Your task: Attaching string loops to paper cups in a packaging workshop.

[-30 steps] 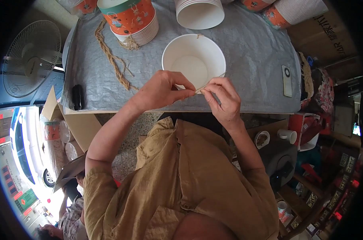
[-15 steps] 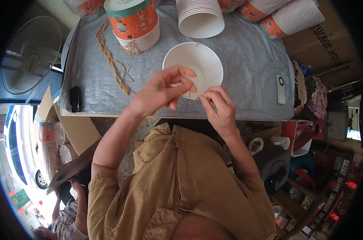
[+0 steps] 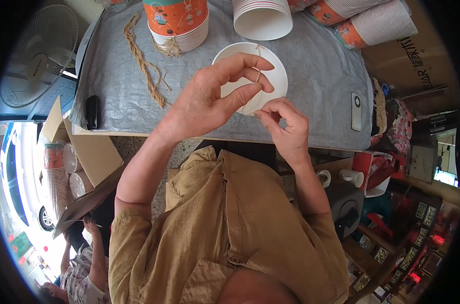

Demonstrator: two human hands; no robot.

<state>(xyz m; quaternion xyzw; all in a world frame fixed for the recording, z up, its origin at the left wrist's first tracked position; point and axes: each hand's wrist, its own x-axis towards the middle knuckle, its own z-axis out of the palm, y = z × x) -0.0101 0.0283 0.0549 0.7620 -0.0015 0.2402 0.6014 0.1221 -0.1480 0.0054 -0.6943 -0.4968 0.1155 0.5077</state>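
Note:
A white paper bucket [image 3: 229,76] stands on the cloth-covered table in front of me, its opening up. A thin piece of twine [image 3: 258,75] hangs from the far side of its rim and crosses the inside. My left hand [image 3: 209,96] is over the bucket, thumb and a finger closed on the twine, the forefinger stretched away. At the near rim, my right hand [image 3: 288,121] pinches with thumb and forefinger at the twine's other end. My fingertips partly hide what lies between them there.
A bundle of loose twine [image 3: 142,61] lies on the grey cloth [image 3: 189,114], left of the orange-printed bucket stack [image 3: 179,30]. White nested buckets [image 3: 263,23] lie behind. A dark object [image 3: 92,112] and a phone-like slab [image 3: 356,111] flank the table. Another person [image 3: 88,258] holds cardboard at lower left.
My left hand has moved up and right over the bucket, and its fingers have come onto the twine. My right hand stays at the near rim. The whole view has shifted slightly.

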